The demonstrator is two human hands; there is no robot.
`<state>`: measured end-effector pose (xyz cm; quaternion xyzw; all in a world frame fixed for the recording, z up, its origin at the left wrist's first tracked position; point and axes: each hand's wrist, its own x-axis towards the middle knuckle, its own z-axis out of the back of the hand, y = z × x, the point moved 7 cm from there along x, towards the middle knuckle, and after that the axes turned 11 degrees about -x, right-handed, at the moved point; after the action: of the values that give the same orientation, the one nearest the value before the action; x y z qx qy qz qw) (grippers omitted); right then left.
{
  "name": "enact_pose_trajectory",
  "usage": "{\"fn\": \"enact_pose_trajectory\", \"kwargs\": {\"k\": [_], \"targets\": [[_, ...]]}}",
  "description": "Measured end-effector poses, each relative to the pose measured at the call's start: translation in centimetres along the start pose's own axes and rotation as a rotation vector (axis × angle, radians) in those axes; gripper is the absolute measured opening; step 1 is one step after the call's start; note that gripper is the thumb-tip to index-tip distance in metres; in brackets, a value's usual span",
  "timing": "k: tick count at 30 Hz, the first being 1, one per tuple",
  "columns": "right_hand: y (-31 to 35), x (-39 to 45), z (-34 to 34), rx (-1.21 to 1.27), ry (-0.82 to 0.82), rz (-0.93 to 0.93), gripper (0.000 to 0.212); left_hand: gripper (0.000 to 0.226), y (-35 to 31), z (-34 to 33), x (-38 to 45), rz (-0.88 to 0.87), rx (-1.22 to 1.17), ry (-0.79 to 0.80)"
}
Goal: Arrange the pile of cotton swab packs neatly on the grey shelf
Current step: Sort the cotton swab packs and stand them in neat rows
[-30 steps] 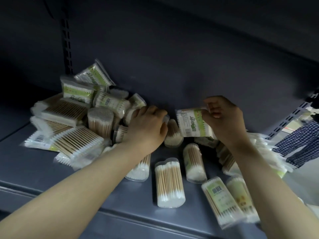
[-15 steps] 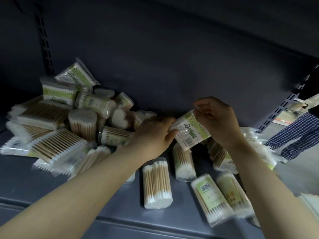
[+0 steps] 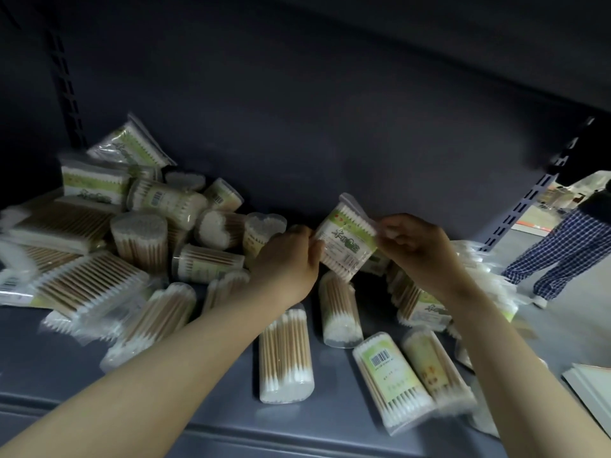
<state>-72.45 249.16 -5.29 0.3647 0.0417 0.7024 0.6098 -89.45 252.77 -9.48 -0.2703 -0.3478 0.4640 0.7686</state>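
Both my hands hold one flat bag of cotton swabs (image 3: pixel 345 242) with a green label, tilted above the grey shelf (image 3: pixel 205 401). My left hand (image 3: pixel 287 259) pinches its left edge and my right hand (image 3: pixel 415 249) pinches its right end. A jumbled pile of swab packs (image 3: pixel 109 239), flat bags and round tubs, covers the shelf's left half. Several clear tubs lie flat in front of my hands, among them one (image 3: pixel 286 355) in the middle and one with a barcode label (image 3: pixel 391 375).
The shelf's dark back panel (image 3: pixel 330 127) rises behind the packs, with slotted uprights at left (image 3: pixel 66 90) and right (image 3: pixel 529 200). More bags (image 3: pixel 426 309) are heaped at the right under my right arm. A person in checked trousers (image 3: pixel 562 256) stands in the aisle at right.
My left hand left the pile and came across to take the left edge of the bag that my right hand held. The bag now sits higher and more tilted.
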Motion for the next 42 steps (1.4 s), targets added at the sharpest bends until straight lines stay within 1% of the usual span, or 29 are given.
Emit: {"fn": "enact_pose_trajectory", "kwargs": {"k": [2,5,10,14,17,26,30,32,35,37,38,40,42], "targets": [[-0.6,-0.2,0.0,0.063,-0.006,-0.020,0.027,0.030,-0.1,-0.4,-0.1,0.023,-0.042,0.012],[-1.1,-0.2,0.2,0.142,-0.039,-0.034,0.017,0.020,-0.2,-0.9,-0.2,0.047,-0.071,0.026],[-0.6,0.1,0.6,0.026,-0.083,0.016,0.014,0.028,-0.2,-1.6,-0.4,0.050,-0.027,0.019],[0.0,0.6,0.4,-0.099,-0.104,0.012,0.010,0.030,-0.3,-2.2,-0.4,0.018,0.048,0.023],[0.5,0.8,0.2,-0.167,-0.114,0.027,0.011,0.028,-0.2,-2.2,-0.6,0.011,0.041,-0.001],[0.6,1.1,0.1,-0.183,-0.123,0.029,0.013,0.026,-0.4,-1.8,-0.9,0.003,0.001,-0.031],[0.4,0.8,0.5,-0.160,-0.133,0.035,0.012,0.023,-0.7,-1.6,-0.6,0.016,-0.108,-0.029],[0.2,0.6,0.6,-0.151,-0.130,0.027,0.012,0.027,-1.0,-1.5,-0.1,0.012,-0.180,-0.047],[-0.1,0.3,1.0,-0.140,-0.127,0.035,0.012,0.049,-2.3,-1.4,0.3,-0.038,-0.244,-0.071],[-0.2,0.2,1.5,-0.130,-0.122,0.041,0.014,0.063,-3.4,-1.4,0.4,-0.080,-0.243,-0.069],[-0.2,0.1,1.8,-0.130,-0.122,0.044,0.016,0.066,-3.9,-1.5,0.5,-0.106,-0.224,-0.074],[-0.6,0.0,2.5,-0.162,-0.138,0.031,0.018,0.060,-4.7,-1.8,0.9,-0.151,-0.150,-0.080],[-1.6,-0.2,3.3,-0.228,-0.156,-0.034,0.019,0.049,-5.1,-2.4,1.3,-0.166,-0.089,-0.068]]}}
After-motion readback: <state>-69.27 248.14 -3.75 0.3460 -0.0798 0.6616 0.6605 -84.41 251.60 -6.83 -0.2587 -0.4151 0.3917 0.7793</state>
